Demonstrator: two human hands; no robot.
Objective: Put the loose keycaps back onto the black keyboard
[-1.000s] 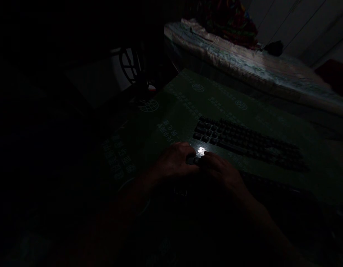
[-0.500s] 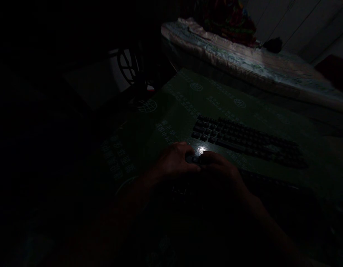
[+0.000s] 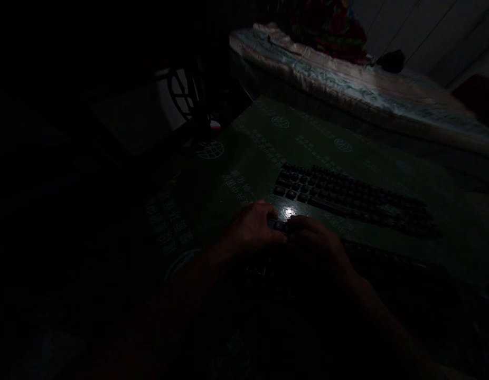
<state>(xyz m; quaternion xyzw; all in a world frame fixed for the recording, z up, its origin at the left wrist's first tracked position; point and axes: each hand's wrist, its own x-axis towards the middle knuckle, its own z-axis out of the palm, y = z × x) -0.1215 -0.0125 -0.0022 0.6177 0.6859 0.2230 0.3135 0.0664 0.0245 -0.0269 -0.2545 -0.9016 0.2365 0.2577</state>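
The scene is very dark. My left hand (image 3: 250, 230) and my right hand (image 3: 318, 240) meet over a green printed mat (image 3: 244, 158), fingertips pinched together on a small dark object (image 3: 278, 225) that I cannot make out. A bright glint (image 3: 288, 212) shines on the mat just beyond my fingers. A row of dark keyboard keys (image 3: 347, 198) lies on the mat a little past my hands, stretching to the right. A dark flat item under my palms is barely visible.
A bed or bench with a pale, shiny cover (image 3: 347, 89) runs along the back right, with bright cloth (image 3: 327, 26) heaped on it. A dark wheel-shaped frame (image 3: 185, 97) stands at the mat's far left corner. The left side is black.
The view has shifted slightly. Both hands stay pinched together at the same spot on the mat.
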